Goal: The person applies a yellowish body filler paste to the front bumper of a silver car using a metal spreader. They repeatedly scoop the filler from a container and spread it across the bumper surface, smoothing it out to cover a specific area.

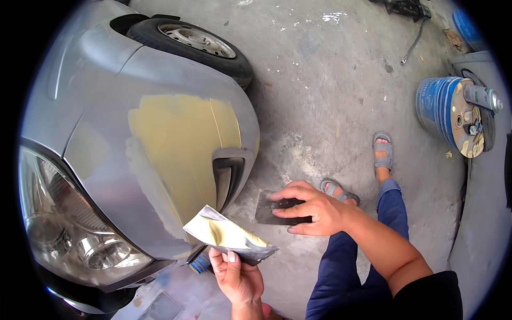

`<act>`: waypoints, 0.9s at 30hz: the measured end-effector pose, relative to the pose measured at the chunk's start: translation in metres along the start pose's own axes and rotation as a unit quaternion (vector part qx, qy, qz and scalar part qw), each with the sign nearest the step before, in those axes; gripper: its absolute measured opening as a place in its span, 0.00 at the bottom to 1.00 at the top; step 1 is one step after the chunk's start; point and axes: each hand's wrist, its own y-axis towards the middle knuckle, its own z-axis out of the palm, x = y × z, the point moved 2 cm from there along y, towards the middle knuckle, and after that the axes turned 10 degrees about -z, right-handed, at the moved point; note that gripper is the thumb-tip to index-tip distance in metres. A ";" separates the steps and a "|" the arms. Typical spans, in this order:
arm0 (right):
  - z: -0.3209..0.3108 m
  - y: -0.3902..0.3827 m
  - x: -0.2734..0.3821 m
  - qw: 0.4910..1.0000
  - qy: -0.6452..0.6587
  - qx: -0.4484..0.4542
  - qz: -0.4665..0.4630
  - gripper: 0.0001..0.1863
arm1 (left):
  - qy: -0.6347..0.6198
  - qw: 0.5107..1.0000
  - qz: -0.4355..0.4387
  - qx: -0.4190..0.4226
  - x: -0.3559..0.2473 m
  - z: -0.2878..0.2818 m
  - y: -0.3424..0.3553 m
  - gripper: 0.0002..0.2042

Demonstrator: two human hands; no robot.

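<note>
My left hand (237, 277) pinches the near edge of a flat putty board (216, 224), whose pale face carries a smear of yellow putty and whose lower corner is dark. To its right, my right hand (320, 208) grips a dark rectangular putty spreader (264, 209), with fingers laid over its face. The spreader is held apart from both the board and the car. On the left, a grey car bumper (106, 160) bears a broad patch of yellow putty (176, 138) that reaches a dark recess (229, 173) near its corner.
A headlight (80, 229) sits at the bumper's left, and a front wheel (197, 42) at the top. Against the right side stands a blue bucket (437, 109) with a spray can (481, 97) on it. A small blue can (200, 263) is below the bumper. A black tool (402, 8) lies far right.
</note>
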 end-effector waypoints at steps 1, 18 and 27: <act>-0.005 0.011 -0.011 0.998 -0.040 0.005 0.049 0.27 | -0.007 1.000 0.003 0.004 0.001 -0.001 -0.001 0.20; -0.040 0.181 -0.070 0.945 0.008 -0.065 0.321 0.35 | -0.108 0.993 -0.027 0.027 0.007 -0.024 -0.021 0.24; 0.008 0.127 -0.044 0.970 -0.009 -0.115 0.212 0.33 | -0.098 0.995 -0.028 0.024 0.011 -0.036 -0.022 0.24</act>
